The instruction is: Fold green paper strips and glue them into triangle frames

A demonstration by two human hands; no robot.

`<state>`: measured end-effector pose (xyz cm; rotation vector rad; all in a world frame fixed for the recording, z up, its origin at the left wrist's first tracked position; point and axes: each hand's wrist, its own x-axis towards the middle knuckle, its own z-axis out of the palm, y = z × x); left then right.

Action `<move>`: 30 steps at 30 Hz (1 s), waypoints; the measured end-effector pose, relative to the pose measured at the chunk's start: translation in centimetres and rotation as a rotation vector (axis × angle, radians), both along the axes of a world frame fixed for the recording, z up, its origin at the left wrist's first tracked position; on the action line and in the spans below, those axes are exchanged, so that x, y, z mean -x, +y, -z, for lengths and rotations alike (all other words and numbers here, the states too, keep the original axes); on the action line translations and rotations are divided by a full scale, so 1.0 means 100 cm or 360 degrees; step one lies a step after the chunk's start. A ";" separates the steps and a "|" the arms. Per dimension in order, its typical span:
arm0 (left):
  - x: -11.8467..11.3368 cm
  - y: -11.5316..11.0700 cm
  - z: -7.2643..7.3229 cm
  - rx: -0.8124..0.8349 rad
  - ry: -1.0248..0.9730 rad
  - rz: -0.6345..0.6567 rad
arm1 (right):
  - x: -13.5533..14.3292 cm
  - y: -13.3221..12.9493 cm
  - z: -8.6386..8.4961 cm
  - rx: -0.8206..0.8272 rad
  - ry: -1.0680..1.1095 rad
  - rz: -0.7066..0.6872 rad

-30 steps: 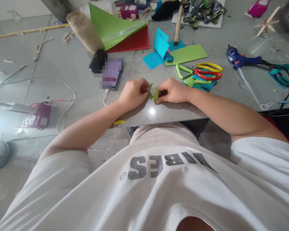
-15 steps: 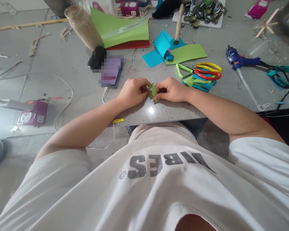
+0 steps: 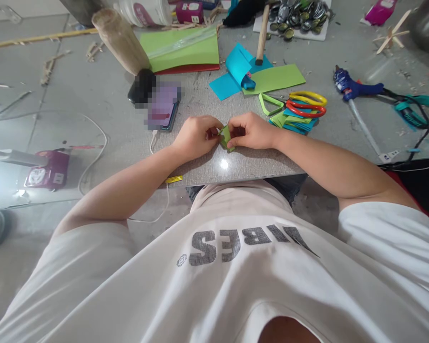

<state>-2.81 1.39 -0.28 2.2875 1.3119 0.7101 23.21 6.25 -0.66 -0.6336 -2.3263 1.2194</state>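
Taking the folded green paper strip (image 3: 224, 136) as clock centre, 12 o'clock pointing to the far side of the table. The piece is sitting between the two hands, close to the near edge of the mottled grey tabletop (image 3: 207, 174); whether it is touching the surface, cannot tell. Left hand (image 3: 194, 136) is pinching its 9 o'clock side between thumb and curled fingers; right hand (image 3: 253, 132) is pinching the 3 o'clock side, thumb lying low. The strip is showing a matte face and angled folds; exact shape is being masked by the fingers. Judgement: it is probably behaving as thin craft paper, nearly weightless, dry rather than slippery, springing slightly at the creases and denting under a hard squeeze. Best hold: light fingertips on folded edges, not across open faces. Toward 2 o'clock, a green triangular paper loop (image 3: 263, 105) is holding crisp corners, suggesting moderate stiffness; beside it, scissors (image 3: 306, 112) with smooth red and yellow handles are resting on a pile of flat blue and green paper pieces (image 3: 300, 125). A curled blue paper sheet (image 3: 238, 64) is bowing upward near 12–1 o'clock; a smooth-screened phone (image 3: 162, 107) is lying toward 10 o'clock.
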 end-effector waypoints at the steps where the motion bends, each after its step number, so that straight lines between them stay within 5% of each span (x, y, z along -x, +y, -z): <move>1: 0.000 0.000 0.000 -0.0015 -0.0004 0.0012 | 0.000 0.001 0.001 -0.0006 0.0012 -0.0009; 11: 0.008 -0.002 -0.005 0.0019 -0.0287 0.0293 | -0.004 0.003 -0.002 0.0068 0.0160 -0.0132; 18: 0.008 -0.003 -0.004 -0.0053 -0.0287 0.0113 | -0.001 0.000 -0.009 0.0141 0.0261 -0.0126; 30: 0.004 -0.012 -0.006 -0.0194 -0.0232 0.0086 | 0.006 -0.003 -0.001 0.0136 0.0311 -0.0099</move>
